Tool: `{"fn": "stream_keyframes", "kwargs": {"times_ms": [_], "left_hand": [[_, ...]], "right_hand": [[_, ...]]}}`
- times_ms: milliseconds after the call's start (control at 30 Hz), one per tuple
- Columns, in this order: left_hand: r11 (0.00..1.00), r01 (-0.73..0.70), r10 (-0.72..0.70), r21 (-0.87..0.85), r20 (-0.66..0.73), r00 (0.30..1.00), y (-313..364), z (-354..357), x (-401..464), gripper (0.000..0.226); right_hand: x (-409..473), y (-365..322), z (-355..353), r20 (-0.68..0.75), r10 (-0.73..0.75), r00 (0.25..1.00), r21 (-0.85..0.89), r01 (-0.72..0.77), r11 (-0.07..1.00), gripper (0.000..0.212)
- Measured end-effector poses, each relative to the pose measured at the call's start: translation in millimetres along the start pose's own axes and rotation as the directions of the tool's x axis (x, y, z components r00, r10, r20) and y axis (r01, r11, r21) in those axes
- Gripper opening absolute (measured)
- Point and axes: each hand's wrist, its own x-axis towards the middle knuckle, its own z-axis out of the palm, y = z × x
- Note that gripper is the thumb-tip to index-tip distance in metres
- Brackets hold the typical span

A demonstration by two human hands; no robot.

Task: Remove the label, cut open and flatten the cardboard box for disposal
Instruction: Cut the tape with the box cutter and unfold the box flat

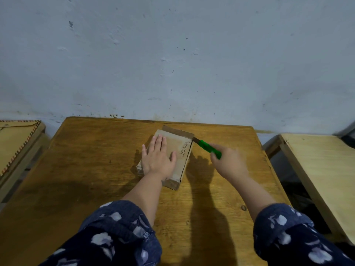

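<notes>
Near the tabletop's far edge, the left hand, fingers spread, pinned the box; the right hand, gripping the knife, should cut away from it.

Matt brown cardboard box, scuffed and pale on top, sits on a varnished wooden table with a worn, faintly glossy grain. The knife shows shiny green plastic on its handle. Behind, rough, pitted painted wall.
</notes>
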Motion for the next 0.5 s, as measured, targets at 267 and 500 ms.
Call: {"fn": "stream_keyframes", "kwargs": {"times_ms": [267,500], "left_hand": [[0.98,0.064,-0.052,-0.189,0.067,0.996,9.8,-4.6,3.8,0.074],[0.943,-0.247,0.269,-0.221,0.077,0.96,-62.8,-15.0,-33.1,0.082]], "right_hand": [[-5.4,-5.0,28.8,0.206,0.106,0.973,0.381,-0.18,0.907,0.051],[-31.8,-6.8,34.1,0.135,0.044,0.99,0.12,-0.06,0.991,0.043]]}}
